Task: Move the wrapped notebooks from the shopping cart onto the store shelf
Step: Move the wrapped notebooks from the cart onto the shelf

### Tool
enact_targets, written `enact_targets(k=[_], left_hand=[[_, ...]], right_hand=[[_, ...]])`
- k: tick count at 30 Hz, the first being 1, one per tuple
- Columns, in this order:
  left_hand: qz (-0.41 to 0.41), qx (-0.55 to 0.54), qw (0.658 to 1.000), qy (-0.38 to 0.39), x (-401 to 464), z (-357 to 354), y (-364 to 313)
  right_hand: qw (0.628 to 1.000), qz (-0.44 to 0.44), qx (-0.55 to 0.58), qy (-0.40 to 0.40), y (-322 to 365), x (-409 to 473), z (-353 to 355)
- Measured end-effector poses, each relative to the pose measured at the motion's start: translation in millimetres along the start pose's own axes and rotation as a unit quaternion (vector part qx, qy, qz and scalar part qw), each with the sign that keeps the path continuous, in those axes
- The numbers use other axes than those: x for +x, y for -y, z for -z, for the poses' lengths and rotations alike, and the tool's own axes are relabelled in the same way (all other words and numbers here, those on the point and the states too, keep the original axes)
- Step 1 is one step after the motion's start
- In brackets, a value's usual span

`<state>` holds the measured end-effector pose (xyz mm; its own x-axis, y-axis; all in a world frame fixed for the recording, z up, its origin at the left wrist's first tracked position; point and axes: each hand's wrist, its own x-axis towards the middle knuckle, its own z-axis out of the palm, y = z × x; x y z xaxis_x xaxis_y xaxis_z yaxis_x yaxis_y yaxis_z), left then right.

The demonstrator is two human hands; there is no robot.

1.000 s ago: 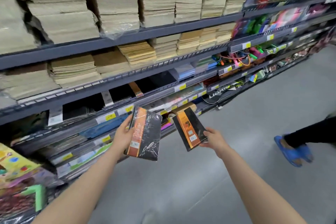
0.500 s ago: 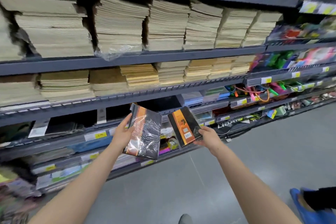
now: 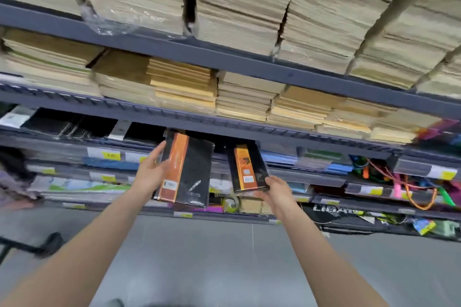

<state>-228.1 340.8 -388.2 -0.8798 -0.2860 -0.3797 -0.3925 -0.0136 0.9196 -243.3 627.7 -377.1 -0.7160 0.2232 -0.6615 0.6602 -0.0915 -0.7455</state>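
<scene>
My left hand [image 3: 151,172] grips the left edge of a large black and orange wrapped notebook [image 3: 192,169], held upright in front of the shelf. My right hand [image 3: 277,193] holds the bottom of a smaller black and orange wrapped notebook [image 3: 247,167], whose top edge reaches into the dark gap of the store shelf [image 3: 224,129] just under its grey rail. Black wrapped notebooks [image 3: 74,124] lie on that same shelf to the left. The shopping cart is out of view apart from a dark part [image 3: 30,247] at the lower left.
Stacks of beige and tan paper pads [image 3: 237,20] fill the two upper shelves. Lower shelves carry price tags [image 3: 109,154], coloured stationery and bright cords [image 3: 411,182] at the right. Grey floor [image 3: 224,257] lies below my arms.
I have stepped closer to the shelf and both hands have risen. The small notebook has moved up into the shelf gap, and the large one now stands close before the shelf.
</scene>
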Motion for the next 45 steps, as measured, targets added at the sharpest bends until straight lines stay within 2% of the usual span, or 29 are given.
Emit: enact_targets(k=[8,11,14,16,18,20,21,22,23,30,37,42,44,45], left_hand=[[-0.017,0.013,1.000,-0.018,64,9,48],[-0.018,-0.005,1.000,-0.010,75,11,60],[-0.016,-0.022,1.000,-0.005,78,13,64],[-0.016,-0.024,1.000,-0.003,77,12,64],[-0.015,-0.017,1.000,0.001,80,13,66],[-0.011,-0.009,1.000,0.009,84,16,68],[-0.007,-0.007,1.000,0.013,86,17,71],[-0.004,-0.013,1.000,0.018,88,17,73],[-0.003,-0.022,1.000,0.022,88,17,76],[-0.005,-0.051,0.998,0.027,89,17,82],[-0.004,-0.058,0.998,0.026,87,13,83],[0.004,-0.076,0.997,0.027,82,3,69],[0.009,-0.070,0.997,0.022,84,-4,64],[0.013,-0.065,0.998,0.021,86,-7,61]], right_hand=[[0.995,0.012,0.094,0.017,1,84,-57],[0.996,0.071,0.045,0.006,-7,89,-68],[0.976,0.168,-0.131,-0.045,-18,80,-65],[0.910,0.260,-0.295,-0.132,-28,74,-56],[0.807,0.381,-0.414,-0.178,-36,70,-55],[0.698,0.458,-0.530,-0.149,-45,75,-63],[0.658,0.472,-0.573,-0.128,-50,80,-67],[0.637,0.474,-0.598,-0.109,-53,84,-71],[0.631,0.471,-0.609,-0.099,-54,89,-75],[0.639,0.404,-0.647,-0.094,-40,110,-96],[0.650,0.387,-0.649,-0.081,-41,111,-94],[0.740,0.461,-0.488,-0.043,-54,94,-95],[0.807,0.424,-0.411,0.021,-61,74,-100],[0.852,0.368,-0.366,0.068,-63,64,-104]])
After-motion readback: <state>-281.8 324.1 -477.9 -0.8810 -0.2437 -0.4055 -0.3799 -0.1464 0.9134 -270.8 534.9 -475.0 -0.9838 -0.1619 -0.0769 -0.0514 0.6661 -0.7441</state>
